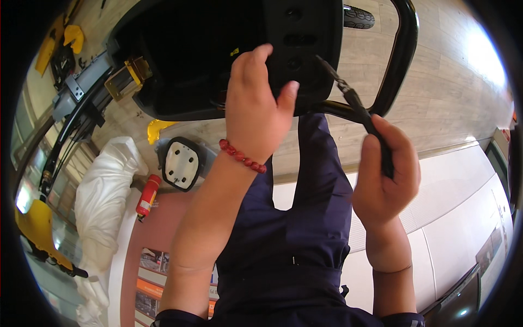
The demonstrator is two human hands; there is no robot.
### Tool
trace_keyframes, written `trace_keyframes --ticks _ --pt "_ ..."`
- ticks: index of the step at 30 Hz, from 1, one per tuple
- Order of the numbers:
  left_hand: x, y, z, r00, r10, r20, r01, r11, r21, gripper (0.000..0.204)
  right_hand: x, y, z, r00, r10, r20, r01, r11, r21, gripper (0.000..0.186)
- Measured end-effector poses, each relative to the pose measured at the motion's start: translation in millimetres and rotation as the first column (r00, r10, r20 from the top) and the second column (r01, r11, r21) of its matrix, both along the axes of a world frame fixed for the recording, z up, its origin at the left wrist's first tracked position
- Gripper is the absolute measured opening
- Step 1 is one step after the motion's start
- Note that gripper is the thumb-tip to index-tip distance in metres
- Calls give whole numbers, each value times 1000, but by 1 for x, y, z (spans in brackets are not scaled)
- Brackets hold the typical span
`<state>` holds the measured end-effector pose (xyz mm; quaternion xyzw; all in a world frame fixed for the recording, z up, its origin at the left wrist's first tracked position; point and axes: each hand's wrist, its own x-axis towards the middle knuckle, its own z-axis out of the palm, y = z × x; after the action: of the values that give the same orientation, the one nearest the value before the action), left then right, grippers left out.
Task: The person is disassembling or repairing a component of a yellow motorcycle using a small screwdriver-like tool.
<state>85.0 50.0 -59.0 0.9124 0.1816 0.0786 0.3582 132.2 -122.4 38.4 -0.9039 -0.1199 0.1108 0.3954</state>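
My right hand (388, 171) is closed round the black handle of a screwdriver (354, 101), its thumb and fingers wrapped on the grip. The metal shaft points up and left, and its tip is over the ledge beside a dark hole; whether it touches I cannot tell. My left hand (259, 98), a red bead bracelet on its wrist, reaches over the near rim of a black plastic storage bin (305, 82). Its thumb stands apart from the fingers, and no object shows in it. Holes and a slot line the bin's right-hand ledge. Deep shadow hides the inside.
A black tubular rail (400, 60) curves round the bin's right side, near a tyre (358, 17). Left lie a dark-edged seat pad (182, 162), a red fire extinguisher (148, 195) and a white draped bundle (109, 191). Handlebar parts with a yellow cover (41, 229) stand far left.
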Motion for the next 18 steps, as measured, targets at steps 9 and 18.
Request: trace_keyframes --ticks 9,18 --pt "30 -38 11 948 156 -278 -193 974 -114 124 -10 -42 20 963 -232 -137 241 969 59 19" --pt "37 -45 18 929 269 -256 -297 952 -78 127 12 -54 29 982 -113 -153 132 984 121 19"
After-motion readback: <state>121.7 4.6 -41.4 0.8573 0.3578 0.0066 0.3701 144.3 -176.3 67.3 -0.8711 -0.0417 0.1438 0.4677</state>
